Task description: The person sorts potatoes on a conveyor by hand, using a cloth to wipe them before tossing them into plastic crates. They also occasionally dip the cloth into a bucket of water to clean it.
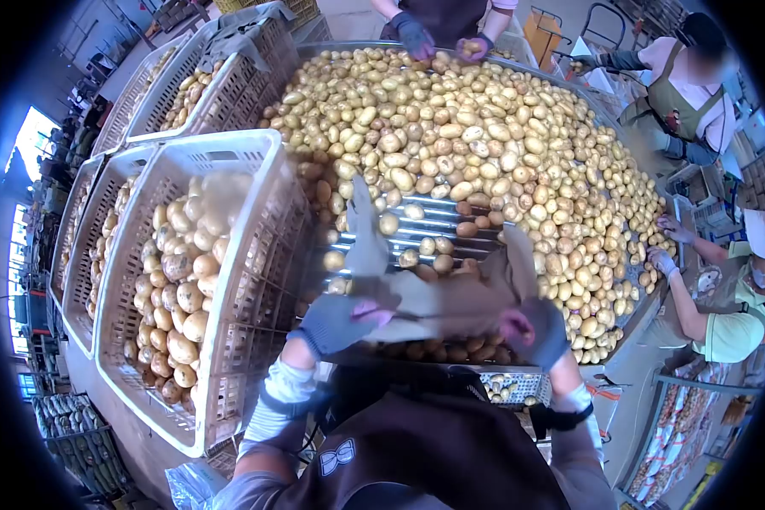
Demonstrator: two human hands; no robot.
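Observation:
A grey-brown cloth (442, 308) is stretched between my two hands, its middle smeared by motion. My left hand (338, 324), in a dark grey glove with bare fingertips, is closed on the cloth's left end. At the other end my right hand (537, 333), gloved the same way, grips it too. One corner of the cloth stands up near the left hand, another near the right. Beneath it are metal slats (450, 223) with a few potatoes (426, 246) scattered on them. A large heap of potatoes (484, 144) covers the table beyond.
Left of the table stands a pale plastic crate (268, 170) of potatoes, with several more behind it. A grey cloth (236, 38) drapes over a rear crate. Across the table are a co-worker's gloved hands (416, 38); other people stand at the right. A crate (531, 387) sits below the near edge.

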